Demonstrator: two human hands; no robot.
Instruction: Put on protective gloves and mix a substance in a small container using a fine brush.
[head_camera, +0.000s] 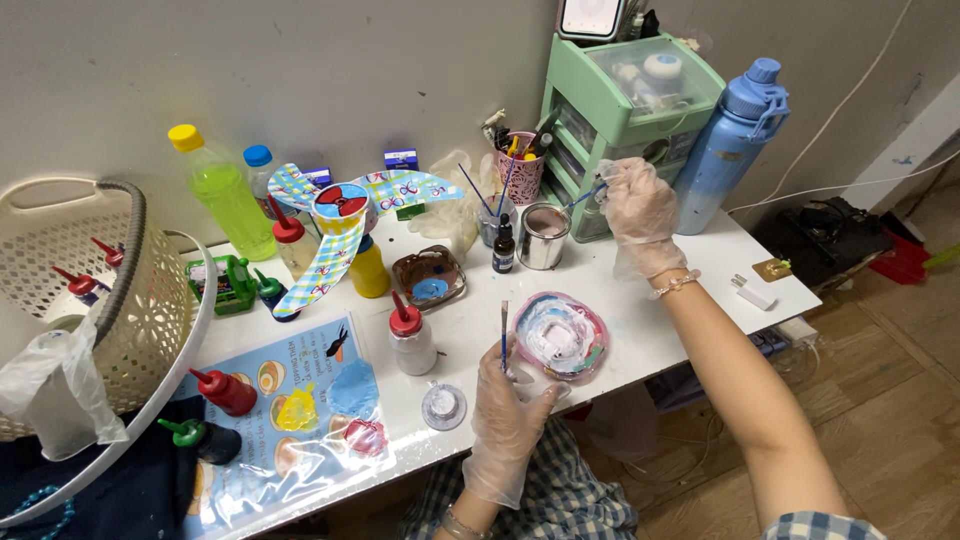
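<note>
- White table (690, 275) is carrying all items; it is standing against a grey wall, w/ a white lattice basket (70, 300) at the far left edge.
- Green drawer unit (625, 120) is sitting at the back right, w/ a tall blue water bottle (735, 140) just beside it on the right.
- Blue paint sheet (300, 400) is lying at front left, blobs of yellow, blue and pink on it; red-capped and green-capped squeeze bottles are standing on and near it.
- Painted butterfly-pattern toy plane (340, 215) is resting on a yellow bottle, centre left.
- Round palette (562, 335), smeared white, pink and blue, is lying front centre, just right of the L hand.
- Metal water can (544, 235) is standing behind the palette, just left of the R hand.
- Left hand (510, 415), gloved, is closing fingers on a thin blue-handled brush (504, 335); brush is standing near upright, poking up out of the grip, tip beside the palette rim.
- Right hand (640, 215), gloved, is pinching a second thin brush (585, 197) at its rear end; brush is angling left out of the fingers toward the can, tip approx. over the can rim. Contact w/ the can: cannot tell.
</note>
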